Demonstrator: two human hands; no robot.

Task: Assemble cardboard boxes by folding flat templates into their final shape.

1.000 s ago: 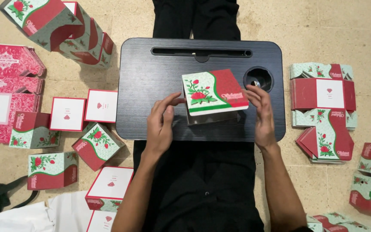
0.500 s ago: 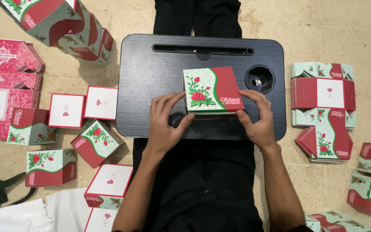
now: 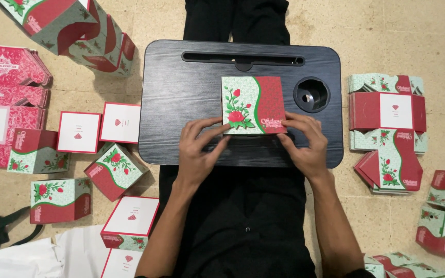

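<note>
**On the black lap bench: box now lies flat under both hands**

At the middle of the lap bench [image 3: 191,92], the green-and-red rose box [image 3: 253,105] lies with its printed face up and its edges square to the bench's sides. A second ago it was tilted and lifted a little off the surface, its near side raised between the hands; half a second ago it was coming down; now it rests flat. That suggests the folding of this box is at or near its end and the hands are pressing it into shape.

The left hand [image 3: 198,149] has its fingers curled over the box's near left corner, the thumb lying along the near edge. The right hand [image 3: 305,144] meets the near right corner, fingers bent and pressing on the edge. Both grips are closed lightly on the box's near rim, pinching it against the bench rather than carrying it.

Beyond the box, toward the far right corner of the bench, sits the round cup recess [image 3: 311,94], and a long slot [image 3: 243,57] runs along the far edge. On the floor to the left lie finished boxes [image 3: 114,170] and white-topped lids [image 3: 120,122]; to the right lies a stack of flat unfolded blanks [image 3: 387,110]. The person's dark-clothed legs run under the bench.
</note>
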